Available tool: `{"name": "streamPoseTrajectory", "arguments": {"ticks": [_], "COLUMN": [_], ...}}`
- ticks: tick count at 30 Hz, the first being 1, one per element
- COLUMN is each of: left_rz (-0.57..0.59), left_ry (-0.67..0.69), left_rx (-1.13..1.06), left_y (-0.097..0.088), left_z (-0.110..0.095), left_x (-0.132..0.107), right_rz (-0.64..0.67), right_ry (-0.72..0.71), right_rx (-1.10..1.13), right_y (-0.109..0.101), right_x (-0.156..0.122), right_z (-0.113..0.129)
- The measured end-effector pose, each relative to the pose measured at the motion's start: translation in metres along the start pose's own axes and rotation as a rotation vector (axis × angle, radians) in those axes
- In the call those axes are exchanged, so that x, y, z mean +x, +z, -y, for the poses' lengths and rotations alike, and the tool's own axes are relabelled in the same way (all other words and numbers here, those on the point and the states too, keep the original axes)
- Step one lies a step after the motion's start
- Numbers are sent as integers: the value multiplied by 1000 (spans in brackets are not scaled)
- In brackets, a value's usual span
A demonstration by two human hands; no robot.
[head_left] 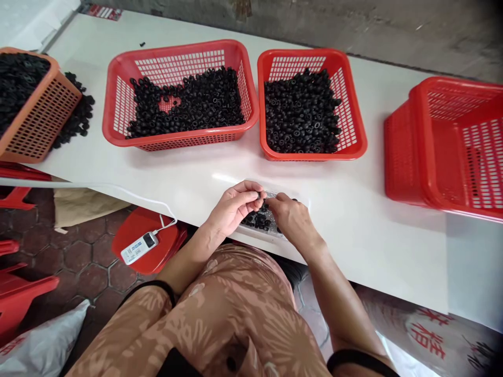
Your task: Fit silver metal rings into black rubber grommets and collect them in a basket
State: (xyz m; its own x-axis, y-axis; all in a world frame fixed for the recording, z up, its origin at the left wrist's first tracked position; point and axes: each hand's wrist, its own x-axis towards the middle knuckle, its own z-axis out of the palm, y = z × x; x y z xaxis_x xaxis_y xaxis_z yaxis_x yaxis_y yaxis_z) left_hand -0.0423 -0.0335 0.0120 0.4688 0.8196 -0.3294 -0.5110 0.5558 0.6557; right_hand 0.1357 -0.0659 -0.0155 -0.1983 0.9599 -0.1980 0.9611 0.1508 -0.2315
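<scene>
My left hand (236, 207) pinches a small black part (259, 196) between thumb and fingertips. Close beside it, my right hand (293, 217) is closed, its fingertips pressed together near that part. What the right fingers grip, if anything, is too small and too covered to make out. Beneath both hands a shallow clear tray (281, 235) lies at the table's front edge. Loose black parts (257, 220) are scattered in it, some hidden by the hands.
Two red baskets (178, 137) (314, 156) of small black ring-shaped parts stand behind the hands. Stacked red baskets (401, 152) are at right. At left an orange basket (47, 115) stands beside spilled black pieces (76, 118). A white device (139, 248) with a cable rests on a red stool (165, 251).
</scene>
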Motion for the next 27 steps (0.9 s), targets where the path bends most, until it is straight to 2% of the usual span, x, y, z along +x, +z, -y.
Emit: {"name": "streamPoseTrajectory", "arguments": {"ticks": [2, 5, 9, 11, 13, 16, 21, 24, 27], "left_rz": [4, -2, 1, 8, -2, -47, -44, -42, 7], "left_ry": [-2, 4, 16, 17, 20, 38, 55, 62, 21], "left_rx": [28, 71, 111, 152, 201, 247, 278, 292, 274], "left_y": [0, -1, 0, 3, 8, 15, 19, 18, 18], "left_z": [2, 4, 4, 4, 6, 14, 23, 19, 14], "left_x": [1, 1, 1, 0, 1, 4, 8, 8, 7], "right_rz": [22, -13, -225, -346, -439, -527, -586, -599, -659], "right_ry": [-16, -64, -122, -142, -154, -180, -214, -257, -251], "right_rx": [-41, -1, 257, 407, 462, 363, 23, 52, 214], "right_y": [0, 1, -2, -9, -19, -33, -43, -40, -34], "right_x": [2, 0, -10, -18, -25, -32, -34, -33, -33], "right_z": [0, -6, -14, -14, -12, -5, 3, 1, 0]}}
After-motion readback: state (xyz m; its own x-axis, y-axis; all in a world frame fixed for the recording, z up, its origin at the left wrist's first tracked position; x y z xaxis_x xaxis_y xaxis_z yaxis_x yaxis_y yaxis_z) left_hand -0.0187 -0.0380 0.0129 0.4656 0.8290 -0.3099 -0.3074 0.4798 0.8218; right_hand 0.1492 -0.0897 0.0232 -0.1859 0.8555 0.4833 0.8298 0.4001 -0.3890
